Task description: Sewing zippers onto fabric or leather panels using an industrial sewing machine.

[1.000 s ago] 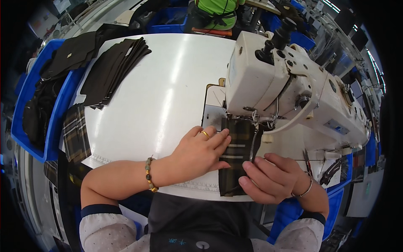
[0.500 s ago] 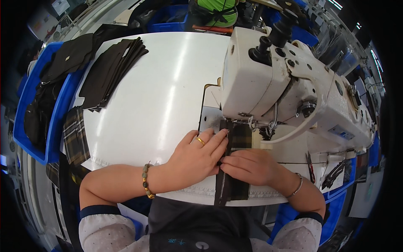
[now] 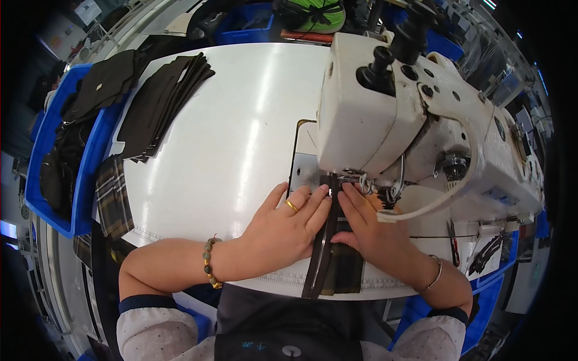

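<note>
A dark zipper [image 3: 319, 265] runs from under the sewing machine [image 3: 355, 108] toward the table's front edge, on top of a dark plaid fabric piece [image 3: 346, 271]. My left hand [image 3: 286, 219] lies flat beside the zipper, its fingertips resting on the tape just in front of the presser foot. On the other side, my right hand [image 3: 379, 231] presses the plaid piece with its fingers stretched forward and its thumb apart. Both hands are open. The machine's head partly hides the needle area and the far end of the zipper.
At left, a blue bin [image 3: 78, 204] holds dark pieces. A fanned stack of dark fabric [image 3: 156, 111] lies beside it, and plaid fabric [image 3: 113, 198] hangs over the table edge. Scissors [image 3: 453, 243] lie at right. A person in green [image 3: 313, 15] is beyond the table.
My right hand has slid forward toward the presser foot, its curled fingers now straightened flat on the fabric. The left hand remains on the zipper. The view has shifted slightly.
</note>
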Action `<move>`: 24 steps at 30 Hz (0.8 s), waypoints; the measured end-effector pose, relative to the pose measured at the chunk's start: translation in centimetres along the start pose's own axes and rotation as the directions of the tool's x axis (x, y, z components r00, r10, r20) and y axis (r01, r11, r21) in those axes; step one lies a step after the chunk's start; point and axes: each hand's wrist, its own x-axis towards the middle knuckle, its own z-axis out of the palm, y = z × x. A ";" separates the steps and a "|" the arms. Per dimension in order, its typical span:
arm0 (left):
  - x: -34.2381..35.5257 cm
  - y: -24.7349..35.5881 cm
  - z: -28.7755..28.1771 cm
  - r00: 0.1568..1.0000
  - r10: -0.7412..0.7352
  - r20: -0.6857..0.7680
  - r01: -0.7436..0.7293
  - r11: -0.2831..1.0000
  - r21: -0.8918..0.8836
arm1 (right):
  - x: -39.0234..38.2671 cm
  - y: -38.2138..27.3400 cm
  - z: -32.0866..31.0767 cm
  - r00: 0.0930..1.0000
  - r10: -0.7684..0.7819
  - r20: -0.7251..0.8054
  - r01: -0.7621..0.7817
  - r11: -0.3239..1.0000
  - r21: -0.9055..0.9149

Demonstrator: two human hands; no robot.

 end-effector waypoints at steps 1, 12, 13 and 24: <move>-0.1 0.1 0.1 1.000 0.012 0.009 -0.013 1.000 0.026 | 0.0 -0.1 -0.2 1.000 -0.009 -0.002 0.009 1.000 0.024; -0.3 0.5 0.0 1.000 -0.008 -0.015 0.009 0.997 0.082 | -0.1 -0.4 -0.3 1.000 0.000 0.021 -0.002 0.997 0.077; -0.3 0.5 0.1 1.000 -0.014 -0.022 0.016 0.997 0.081 | -0.1 -0.4 -0.3 1.000 -0.001 0.013 0.001 0.998 0.066; 0.3 0.0 0.2 1.000 0.030 0.003 -0.030 0.999 0.021 | -0.8 -1.2 -0.7 0.997 0.045 0.068 -0.046 0.999 0.011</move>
